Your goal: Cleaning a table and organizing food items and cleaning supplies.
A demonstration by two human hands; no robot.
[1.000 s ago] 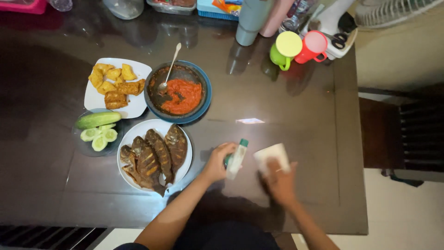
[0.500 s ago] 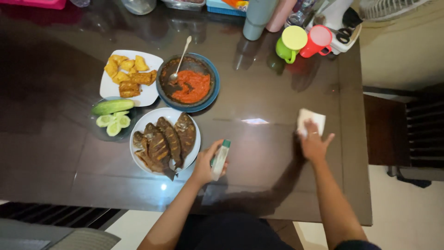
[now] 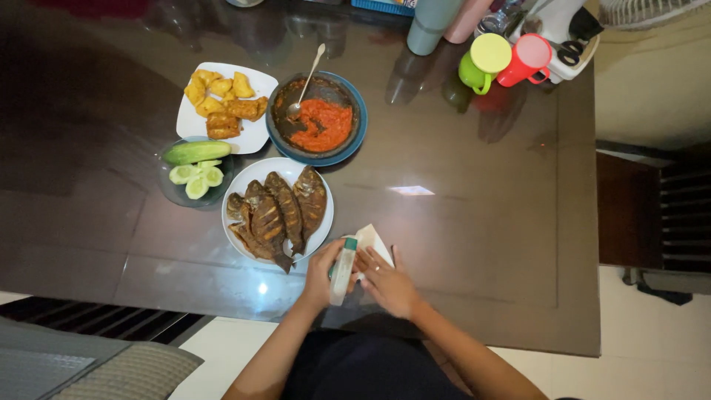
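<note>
My left hand (image 3: 320, 278) grips a small white spray bottle (image 3: 342, 272) with a green cap, held near the table's front edge beside the plate of fried fish (image 3: 278, 211). My right hand (image 3: 386, 284) lies flat on a white cloth (image 3: 372, 243), pressing it against the dark glossy table (image 3: 474, 222) just right of the bottle. The two hands are close together, almost touching.
A white plate of fried tofu (image 3: 224, 107), a stone mortar of red chili paste with a spoon (image 3: 317, 122) and a glass bowl of cucumber (image 3: 195, 172) stand at the left. Green (image 3: 483, 61) and red (image 3: 527, 59) cups and tall tumblers (image 3: 437, 22) sit at the far edge. A chair (image 3: 655, 215) stands at the right.
My right hand has swept the cloth from the table's right side back to the left, ending beside the bottle. The left hand has kept hold of the bottle.
</note>
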